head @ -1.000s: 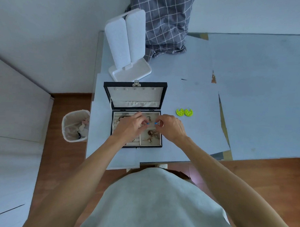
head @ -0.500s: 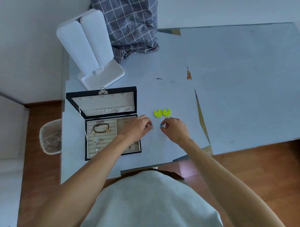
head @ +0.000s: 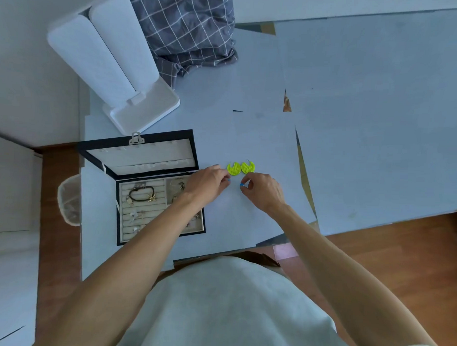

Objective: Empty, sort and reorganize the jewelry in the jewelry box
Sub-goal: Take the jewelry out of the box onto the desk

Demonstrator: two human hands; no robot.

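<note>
A black jewelry box point(head: 121, 241) stands open on the table with its lid tilted back. A dark bracelet point(head: 141, 194) lies in its left tray among several small pieces. Two neon-green earrings point(head: 241, 168) lie side by side on the table to the right of the box. Just below them, my left hand point(head: 209, 182) pinches a small blue piece at its fingertips, and my right hand point(head: 263, 191) pinches another small blue piece point(head: 242, 185). The two hands are a short gap apart, both low over the table. My left forearm hides the box's right compartments.
A white earring stand point(head: 114, 65) rises behind the box. Checked grey fabric point(head: 191, 29) lies at the table's back. A mesh waste bin point(head: 69, 201) stands on the floor left of the table. Grey paper sheets point(head: 366, 126) cover the table to the right.
Both hands have left the box and moved right, each carrying a small blue piece, and now sit just below the green earrings. The view has shifted right.
</note>
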